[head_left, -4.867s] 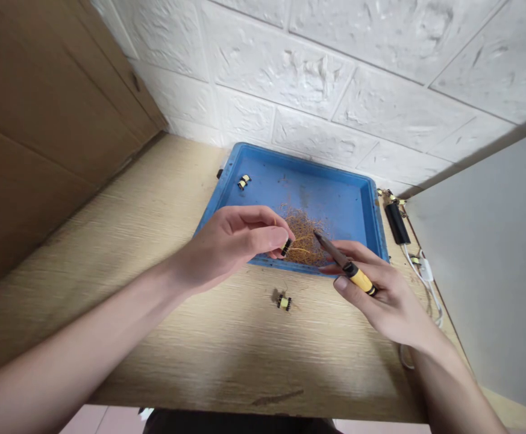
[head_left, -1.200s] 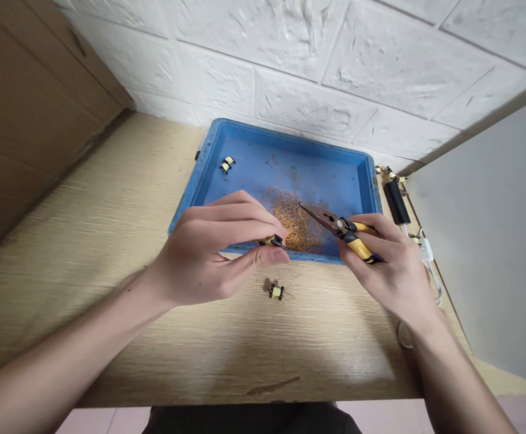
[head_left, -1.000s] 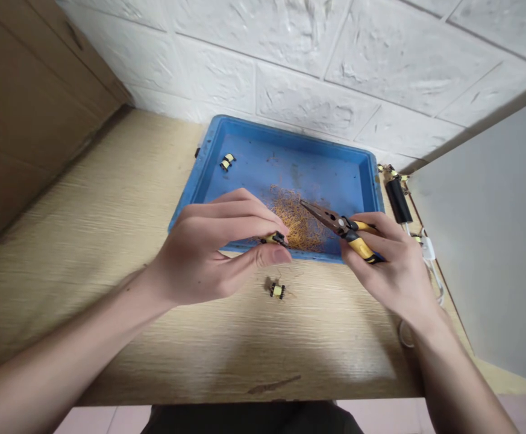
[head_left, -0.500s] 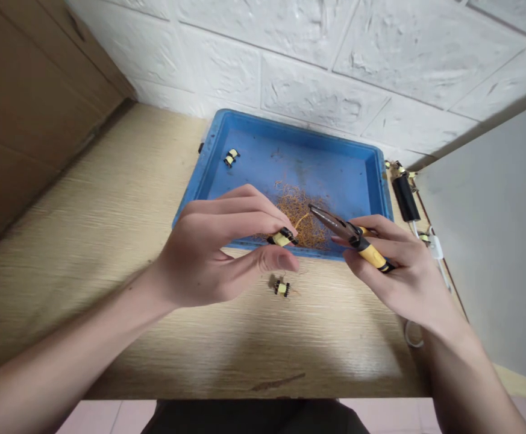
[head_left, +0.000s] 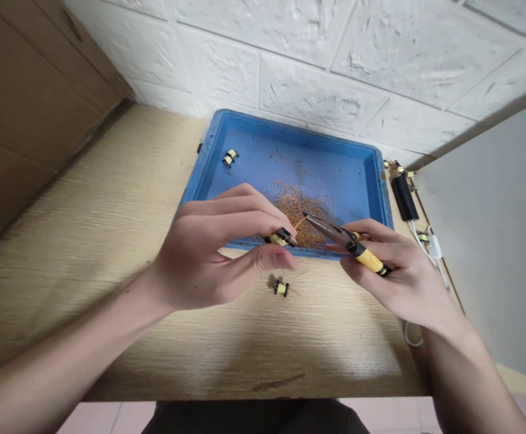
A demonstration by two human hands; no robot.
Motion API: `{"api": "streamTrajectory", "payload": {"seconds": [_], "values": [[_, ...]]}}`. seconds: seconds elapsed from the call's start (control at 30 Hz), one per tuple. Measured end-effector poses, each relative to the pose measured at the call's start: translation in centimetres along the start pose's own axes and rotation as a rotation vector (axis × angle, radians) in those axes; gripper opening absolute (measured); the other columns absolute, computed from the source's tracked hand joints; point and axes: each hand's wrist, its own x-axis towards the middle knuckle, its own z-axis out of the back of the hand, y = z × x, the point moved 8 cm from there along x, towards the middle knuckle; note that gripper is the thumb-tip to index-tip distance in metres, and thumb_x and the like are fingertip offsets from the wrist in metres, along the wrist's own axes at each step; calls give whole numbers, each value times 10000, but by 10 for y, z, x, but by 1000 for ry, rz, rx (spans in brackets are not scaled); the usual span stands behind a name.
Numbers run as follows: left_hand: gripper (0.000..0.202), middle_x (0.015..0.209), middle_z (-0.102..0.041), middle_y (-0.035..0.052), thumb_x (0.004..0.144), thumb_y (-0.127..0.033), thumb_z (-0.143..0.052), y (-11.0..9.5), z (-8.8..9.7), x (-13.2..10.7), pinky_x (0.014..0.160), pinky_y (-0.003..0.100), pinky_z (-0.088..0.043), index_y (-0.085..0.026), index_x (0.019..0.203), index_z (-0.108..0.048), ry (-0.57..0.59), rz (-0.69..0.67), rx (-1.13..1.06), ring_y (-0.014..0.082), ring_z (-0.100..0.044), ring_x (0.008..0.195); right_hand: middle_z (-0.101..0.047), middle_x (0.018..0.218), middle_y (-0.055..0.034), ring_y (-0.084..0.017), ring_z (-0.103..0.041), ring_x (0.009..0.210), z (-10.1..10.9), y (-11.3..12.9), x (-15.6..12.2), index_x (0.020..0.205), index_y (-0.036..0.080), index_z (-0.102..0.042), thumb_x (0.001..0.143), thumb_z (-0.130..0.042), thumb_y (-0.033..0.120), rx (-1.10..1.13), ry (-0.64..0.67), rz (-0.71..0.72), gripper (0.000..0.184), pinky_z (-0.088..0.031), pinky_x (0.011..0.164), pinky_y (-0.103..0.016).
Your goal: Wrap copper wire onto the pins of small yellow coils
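My left hand (head_left: 217,247) pinches a small black-and-yellow wound coil (head_left: 281,237) over the near rim of the blue tray (head_left: 208,175). My right hand (head_left: 398,271) grips yellow-handled needle-nose pliers (head_left: 344,238). Their tips point left at a thin strand that runs from the coil. Behind both hands a heap of fine copper wire (head_left: 301,211) lies in the tray. A second coil (head_left: 282,288) rests on the wooden table (head_left: 109,241) just below my left thumb. A third coil (head_left: 229,157) sits in the tray's far left corner.
A black cylindrical plug with a white cable (head_left: 403,196) lies right of the tray along a grey panel (head_left: 493,229). A white brick-pattern wall (head_left: 317,66) stands behind the tray, brown cardboard (head_left: 23,102) to the left. The table's near edge is below my arms.
The pliers' jaws have closed from apart and come left, down to the strand by the coil. My left hand has turned the coil slightly in its pinch.
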Motion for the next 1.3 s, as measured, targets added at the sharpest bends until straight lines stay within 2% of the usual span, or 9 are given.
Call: {"api": "streamTrajectory", "payload": {"seconds": [0.1,0.27,0.37,0.53,0.63,0.87,1.0,1.3], "values": [[120,907,-814,31,979,-349,-763,-1,0,0,776,352,-627,-236,942,-753,9,3,-3,195,-753,855,-746,1027,-53,-147,-724,847,-1,1,1,646,195,-626,867,-648,44,16,22,11,268,-537,667,-244],[45,883,-804,32,976,-213,-749,-1,-1,0,783,326,-614,-200,933,-738,-5,-40,-24,176,-738,848,-747,1049,-72,-161,-735,839,-3,1,0,659,193,-643,863,-656,62,26,59,10,243,-556,674,-267],[45,877,-802,37,961,-190,-763,-3,0,1,777,317,-604,-184,939,-724,-21,-89,-44,171,-731,842,-750,1045,-70,-165,-729,829,-4,3,0,663,201,-660,862,-646,61,36,76,23,244,-567,670,-277],[55,898,-802,38,961,-154,-740,-2,-2,2,788,318,-597,-204,951,-719,-3,-73,-40,182,-736,852,-760,1019,-70,-162,-721,807,-4,7,2,666,206,-676,868,-639,74,21,96,35,244,-530,593,-261],[51,887,-797,47,957,-144,-740,-2,-1,1,791,313,-589,-187,940,-718,-8,-80,-52,180,-729,850,-759,1009,-68,-154,-711,784,-4,7,2,658,205,-665,865,-640,68,19,103,38,250,-513,576,-256],[48,882,-792,49,943,-134,-757,-2,-2,1,802,302,-585,-170,946,-726,0,-89,-48,175,-723,852,-744,1034,-70,-150,-716,823,-5,6,0,655,193,-641,860,-647,45,50,94,40,253,-532,638,-252],[75,890,-792,50,924,-176,-798,-1,-3,1,787,307,-589,-178,948,-726,7,-86,-9,177,-715,845,-740,1031,-61,-155,-719,844,-6,7,0,668,194,-647,850,-649,32,54,94,33,244,-527,642,-249],[115,900,-791,63,902,-181,-828,-1,-3,0,793,307,-589,-161,947,-725,-7,-106,9,178,-709,838,-707,1030,-57,-107,-687,807,-6,5,-1,685,184,-628,879,-646,34,60,95,20,245,-500,655,-212]]}}
